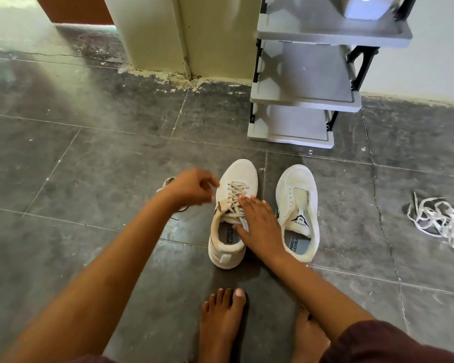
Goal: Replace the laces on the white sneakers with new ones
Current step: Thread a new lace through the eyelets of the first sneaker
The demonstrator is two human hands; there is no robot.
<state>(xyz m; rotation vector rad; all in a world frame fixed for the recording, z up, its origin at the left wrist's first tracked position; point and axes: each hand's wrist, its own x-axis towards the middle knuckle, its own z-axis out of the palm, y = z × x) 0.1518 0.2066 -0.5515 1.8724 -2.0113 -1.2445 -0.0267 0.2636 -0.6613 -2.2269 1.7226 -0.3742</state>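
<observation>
**Sneaker relacing on a scuffed tile floor**

So the floor [89,166] is dark grey tile, pretty worn, with white specks all over. A cream pillar [155,35] with flaking paint at its base stands at the back, and a grey shoe rack [304,100] sits right beside it against a white wall [430,48].

Both white sneakers are side by side on the floor, toes toward the rack. The right hand [260,226] lies flat on the laced sneaker [240,171], fingers straight and slightly apart. The unlaced sneaker [296,182] is just beside it.

The left hand [192,188] is blurred with its fingers curled, and I can't tell if they're pinching anything. It's covering part of a lace loop [165,182].

A pile of loose laces [438,221] lies well off to the right, and a bare foot [220,323] is nearest the camera.
</observation>
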